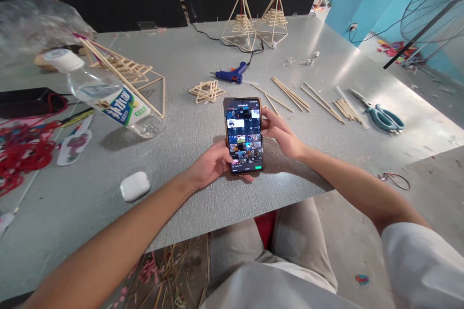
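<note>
A smartphone (245, 137) with a lit screen of small picture tiles is held upright just over the table's near edge. My left hand (213, 164) is wrapped round its lower left side, the thumb lying on the screen's bottom corner. At the phone's right edge, my right hand (281, 133) has its fingers curled against the side and back, partly hidden by the phone. Behind the phone lie a small star-shaped stick lattice (207, 91) and a blue hot glue gun (232, 73).
Left are a tilted plastic bottle (108, 96), a stick frame (145, 77), a white earbud case (135, 187) and red cord (29, 154). Right lie thin sticks (291, 94) and blue-handled scissors (384, 118). Two stick pyramids (242, 24) stand at the back. A fan (435, 5) is far right.
</note>
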A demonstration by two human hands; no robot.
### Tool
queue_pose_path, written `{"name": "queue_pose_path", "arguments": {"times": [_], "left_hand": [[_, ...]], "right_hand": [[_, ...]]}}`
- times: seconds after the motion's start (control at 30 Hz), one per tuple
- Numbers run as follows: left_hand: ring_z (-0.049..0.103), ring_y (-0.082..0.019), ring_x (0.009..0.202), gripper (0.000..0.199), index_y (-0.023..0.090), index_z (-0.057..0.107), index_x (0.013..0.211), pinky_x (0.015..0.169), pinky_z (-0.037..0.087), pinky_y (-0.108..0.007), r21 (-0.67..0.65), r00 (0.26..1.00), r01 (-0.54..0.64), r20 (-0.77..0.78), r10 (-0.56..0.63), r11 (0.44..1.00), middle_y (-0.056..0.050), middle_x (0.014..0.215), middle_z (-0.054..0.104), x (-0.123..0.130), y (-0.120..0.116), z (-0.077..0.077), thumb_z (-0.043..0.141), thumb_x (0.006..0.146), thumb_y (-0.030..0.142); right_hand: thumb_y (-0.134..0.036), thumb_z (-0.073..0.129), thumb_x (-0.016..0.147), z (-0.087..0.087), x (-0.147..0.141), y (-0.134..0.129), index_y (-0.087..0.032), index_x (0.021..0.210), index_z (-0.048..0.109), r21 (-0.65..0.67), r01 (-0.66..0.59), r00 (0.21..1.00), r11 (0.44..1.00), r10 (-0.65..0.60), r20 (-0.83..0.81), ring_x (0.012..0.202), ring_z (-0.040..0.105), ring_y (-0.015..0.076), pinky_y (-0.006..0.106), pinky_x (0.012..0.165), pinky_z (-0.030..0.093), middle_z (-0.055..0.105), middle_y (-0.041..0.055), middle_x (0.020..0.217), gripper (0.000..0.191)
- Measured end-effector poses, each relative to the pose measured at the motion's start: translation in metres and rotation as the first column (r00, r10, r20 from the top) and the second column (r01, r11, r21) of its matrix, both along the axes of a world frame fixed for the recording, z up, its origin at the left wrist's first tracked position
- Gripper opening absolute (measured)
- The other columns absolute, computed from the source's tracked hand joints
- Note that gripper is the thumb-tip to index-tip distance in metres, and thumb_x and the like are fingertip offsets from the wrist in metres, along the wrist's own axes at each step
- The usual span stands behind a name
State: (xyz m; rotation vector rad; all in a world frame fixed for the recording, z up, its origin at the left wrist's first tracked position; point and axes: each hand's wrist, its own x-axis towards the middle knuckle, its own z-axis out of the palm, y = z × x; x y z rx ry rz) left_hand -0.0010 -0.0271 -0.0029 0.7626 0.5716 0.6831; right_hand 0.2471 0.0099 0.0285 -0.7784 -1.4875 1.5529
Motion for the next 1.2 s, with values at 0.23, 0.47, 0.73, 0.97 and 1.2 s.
{"name": "queue_pose_path", "arguments": {"times": [0.23, 0.47, 0.73, 0.97, 1.2], "left_hand": [[0.088, -0.041, 0.107, 0.058, 0.017, 0.075, 0.139, 0.083, 0.079, -0.063, 0.006, 1.0, 0.007, 0.029, -0.007, 1.0, -0.016, 0.13, 0.088, -0.0014, 0.0006, -0.0018, 0.067, 0.081, 0.013], [0.088, -0.042, 0.107, 0.041, 0.015, 0.079, 0.138, 0.081, 0.079, -0.064, 0.005, 0.999, 0.007, 0.04, -0.007, 1.0, -0.018, 0.133, 0.088, 0.0029, 0.0033, 0.0021, 0.069, 0.099, 0.023], [0.086, -0.046, 0.12, 0.046, 0.011, 0.079, 0.143, 0.085, 0.078, -0.067, 0.021, 0.992, 0.04, 0.118, -0.042, 0.999, -0.022, 0.146, 0.083, 0.0013, 0.0043, 0.0024, 0.057, 0.113, 0.038], [0.086, -0.048, 0.119, 0.052, 0.007, 0.08, 0.144, 0.089, 0.076, -0.068, 0.046, 0.98, 0.082, 0.18, -0.09, 0.996, -0.024, 0.14, 0.085, -0.0027, 0.0063, -0.0024, 0.058, 0.108, 0.038], [0.086, -0.048, 0.118, 0.053, 0.008, 0.081, 0.144, 0.089, 0.076, -0.068, 0.054, 0.98, 0.081, 0.179, -0.09, 0.995, -0.023, 0.139, 0.086, -0.003, 0.0066, -0.0028, 0.056, 0.106, 0.036]], "right_hand": [[-0.036, 0.069, 0.081, -0.001, 0.0006, 0.0009, -0.027, 0.135, 0.062, 0.017, 0.004, 1.0, 1.0, -0.005, 0.015, 0.111, 0.074, 0.0317, 0.051, 0.098, 0.059, 0.08, 0.0054, 0.116, 0.055], [-0.035, 0.07, 0.081, -0.0018, 0.0002, 0.0016, -0.026, 0.135, 0.062, 0.003, -0.007, 1.0, 1.0, 0.008, -0.023, 0.115, 0.077, 0.0325, 0.053, 0.103, 0.059, 0.083, 0.0058, 0.12, 0.055], [-0.034, 0.071, 0.083, -0.0008, 0.0009, -0.0001, -0.026, 0.14, 0.061, -0.019, -0.015, 1.0, 1.0, 0.014, -0.028, 0.119, 0.077, 0.0325, 0.055, 0.109, 0.058, 0.085, 0.0066, 0.126, 0.058], [-0.034, 0.07, 0.081, -0.0037, 0.0001, 0.0014, -0.027, 0.139, 0.061, -0.028, -0.017, 0.999, 0.999, 0.016, -0.043, 0.121, 0.077, 0.0329, 0.054, 0.108, 0.058, 0.084, 0.0071, 0.127, 0.06], [-0.034, 0.07, 0.08, -0.0032, -0.0002, 0.0014, -0.027, 0.137, 0.061, -0.035, -0.005, 1.0, 0.999, 0.004, -0.021, 0.123, 0.076, 0.0341, 0.053, 0.103, 0.059, 0.084, 0.0068, 0.125, 0.058]]}}
